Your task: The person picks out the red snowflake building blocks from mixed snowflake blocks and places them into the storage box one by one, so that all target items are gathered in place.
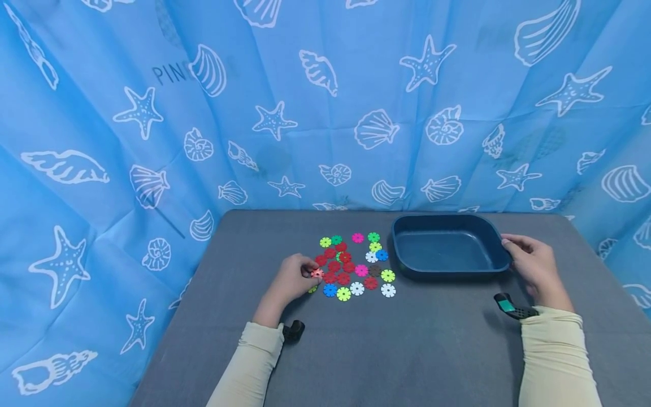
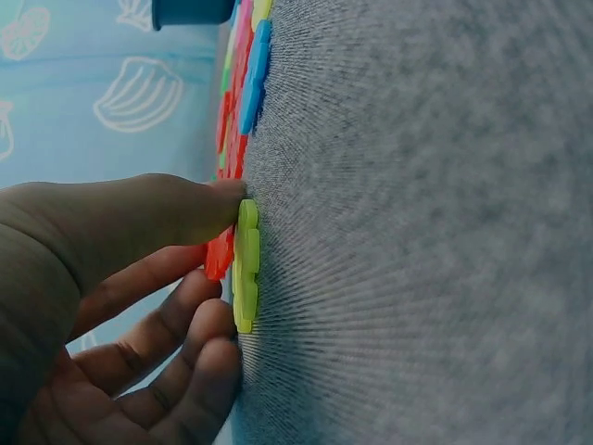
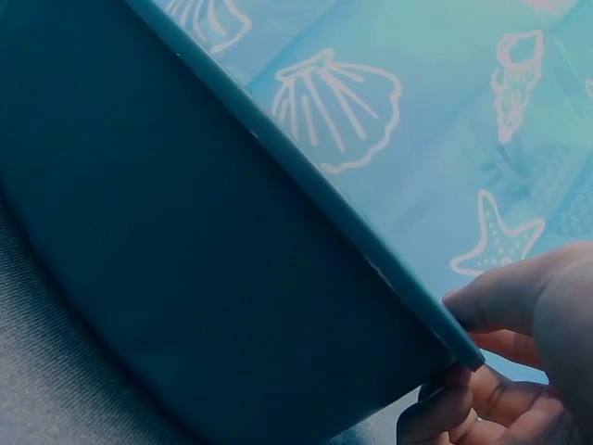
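At the left side of a loose group of notched plastic discs, my left hand (image 1: 292, 278) pinches a red disc (image 1: 317, 273) between thumb and finger. The left wrist view shows this red disc (image 2: 219, 258) partly behind the thumb, with a yellow-green disc (image 2: 246, 269) beside it by the fingertips. My right hand (image 1: 535, 265) grips the right end of a dark blue rectangular basin (image 1: 447, 251). Seen from the right wrist, the thumb lies on top of the basin's rim (image 3: 371, 264) and curled fingers are underneath.
Red, blue, white, pink, green and yellow-green discs (image 1: 343, 278) lie spread on the grey tabletop (image 1: 407, 345), left of the basin. Behind the table hangs a blue curtain (image 1: 325, 113) with white shells and starfish. Each wrist wears a black strap-like mount (image 1: 513, 308).
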Demonstrator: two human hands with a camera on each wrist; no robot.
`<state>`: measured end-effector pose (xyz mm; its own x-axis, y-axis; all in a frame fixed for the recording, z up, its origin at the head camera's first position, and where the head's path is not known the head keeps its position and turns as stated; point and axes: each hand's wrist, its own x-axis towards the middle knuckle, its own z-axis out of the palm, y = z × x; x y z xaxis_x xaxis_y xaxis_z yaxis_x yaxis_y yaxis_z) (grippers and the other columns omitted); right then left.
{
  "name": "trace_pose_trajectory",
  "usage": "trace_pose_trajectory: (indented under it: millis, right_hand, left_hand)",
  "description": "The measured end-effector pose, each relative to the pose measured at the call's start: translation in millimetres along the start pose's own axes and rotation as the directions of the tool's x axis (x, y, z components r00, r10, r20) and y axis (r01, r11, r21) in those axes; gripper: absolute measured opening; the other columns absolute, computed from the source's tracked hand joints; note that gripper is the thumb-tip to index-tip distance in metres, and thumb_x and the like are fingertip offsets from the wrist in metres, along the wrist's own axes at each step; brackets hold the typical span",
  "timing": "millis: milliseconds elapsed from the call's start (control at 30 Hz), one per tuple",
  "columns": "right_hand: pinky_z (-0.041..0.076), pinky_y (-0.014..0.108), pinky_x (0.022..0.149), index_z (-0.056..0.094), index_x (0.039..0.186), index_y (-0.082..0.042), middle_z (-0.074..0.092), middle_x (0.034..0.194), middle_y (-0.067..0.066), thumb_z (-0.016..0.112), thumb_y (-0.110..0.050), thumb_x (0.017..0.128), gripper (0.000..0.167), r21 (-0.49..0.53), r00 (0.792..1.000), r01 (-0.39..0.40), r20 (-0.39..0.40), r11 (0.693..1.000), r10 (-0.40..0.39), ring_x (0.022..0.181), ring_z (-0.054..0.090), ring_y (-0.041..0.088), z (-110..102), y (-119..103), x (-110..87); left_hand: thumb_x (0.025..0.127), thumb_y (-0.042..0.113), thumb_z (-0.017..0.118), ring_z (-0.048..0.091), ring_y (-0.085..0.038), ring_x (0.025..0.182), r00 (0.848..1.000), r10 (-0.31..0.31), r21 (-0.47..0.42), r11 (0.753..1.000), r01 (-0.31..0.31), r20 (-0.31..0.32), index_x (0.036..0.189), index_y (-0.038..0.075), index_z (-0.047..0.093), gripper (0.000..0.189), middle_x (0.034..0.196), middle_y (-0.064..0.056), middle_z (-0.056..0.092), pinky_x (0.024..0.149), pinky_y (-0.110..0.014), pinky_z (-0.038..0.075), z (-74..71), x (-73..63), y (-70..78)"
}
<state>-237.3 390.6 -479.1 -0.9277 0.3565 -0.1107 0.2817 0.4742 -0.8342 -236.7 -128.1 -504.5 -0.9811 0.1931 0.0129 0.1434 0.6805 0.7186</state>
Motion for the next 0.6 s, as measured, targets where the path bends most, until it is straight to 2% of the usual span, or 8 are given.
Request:
trace_pose_trajectory:
  millis: [233, 600]
  right_hand:
    - [0.053, 0.020, 0.069, 0.049, 0.156, 0.001, 0.056, 0.118, -0.001, 0.044, -0.039, 0.113, 0.059, 0.007, 1.000, -0.007, -0.012, 1.000, 0.007, 0.093, 0.052, 0.010, 1.5, -1.5, 0.2]
    - [0.052, 0.020, 0.069, 0.050, 0.156, 0.001, 0.055, 0.118, -0.002, 0.044, -0.040, 0.113, 0.060, 0.008, 1.000, -0.007, -0.017, 1.000, 0.007, 0.094, 0.052, 0.009, 2.2, -1.4, 0.5]
  left_hand:
    - [0.088, 0.012, 0.087, 0.062, -0.015, 0.082, 1.000, 0.003, -0.041, 0.999, -0.003, -0.006, 0.110, 0.004, 0.080, 0.024, 0.102, -0.007, 0.067, 0.071, -0.028, 0.057, -1.9, -1.8, 1.6]
    - [0.089, 0.013, 0.086, 0.064, -0.015, 0.087, 1.000, -0.008, -0.038, 0.999, 0.009, 0.026, 0.112, 0.005, 0.080, 0.025, 0.107, -0.007, 0.069, 0.074, -0.031, 0.059, -1.7, -1.5, 1.1]
